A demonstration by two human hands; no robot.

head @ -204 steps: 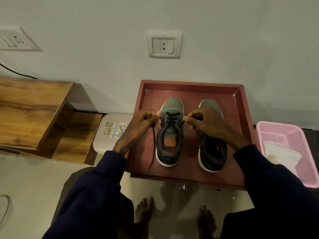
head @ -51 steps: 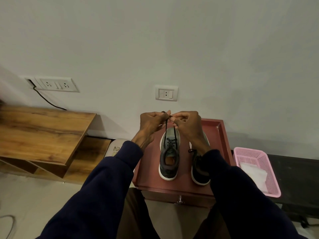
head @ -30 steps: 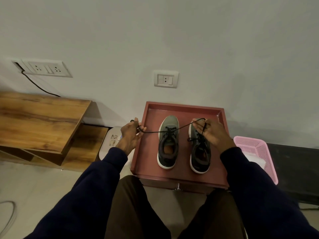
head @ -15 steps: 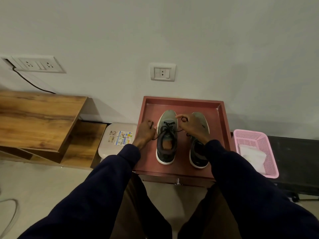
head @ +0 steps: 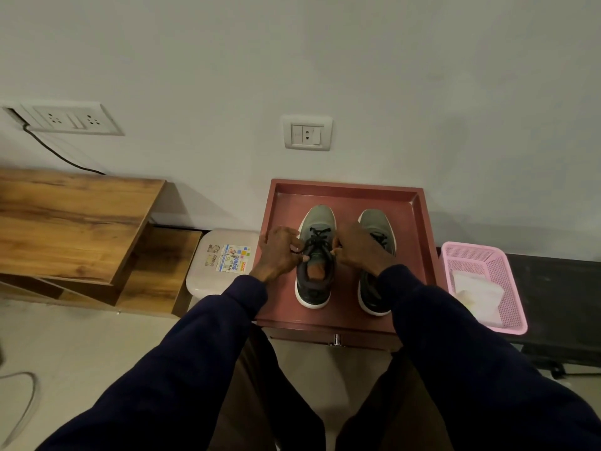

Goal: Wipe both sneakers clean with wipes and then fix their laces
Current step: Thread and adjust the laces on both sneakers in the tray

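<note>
A pale box (head: 224,262) stands at 9 o'clock of the tabletop (head: 418,255). The left hand (head: 276,255) is held at 9 o'clock of the left sneaker (head: 317,284). Its fingers (head: 291,240) are curled, and a small loop of the black lace (head: 317,234) is pinched at their tips. The right hand (head: 357,249) is set at 3 o'clock of the same sneaker, between the pair. Its fingers (head: 338,252) are curled in toward the tongue, and the other lace end seems to be pinched there, though the contact is hidden. The right sneaker (head: 375,222), at 3 o'clock of the first, is partly covered by that hand and wrist, so it cannot be told whether its lace is tied or loose. White wipes (head: 474,288) are seen in the basket (head: 512,291) at 3 o'clock of the tabletop.

Wiping is therefore judged finished and lacing is in hand: a bow is being formed on the left sneaker. Next, the loops must be crossed, tucked and drawn tight evenly, without the sneaker being dragged. The right sneaker's lace is then to be checked.
</note>
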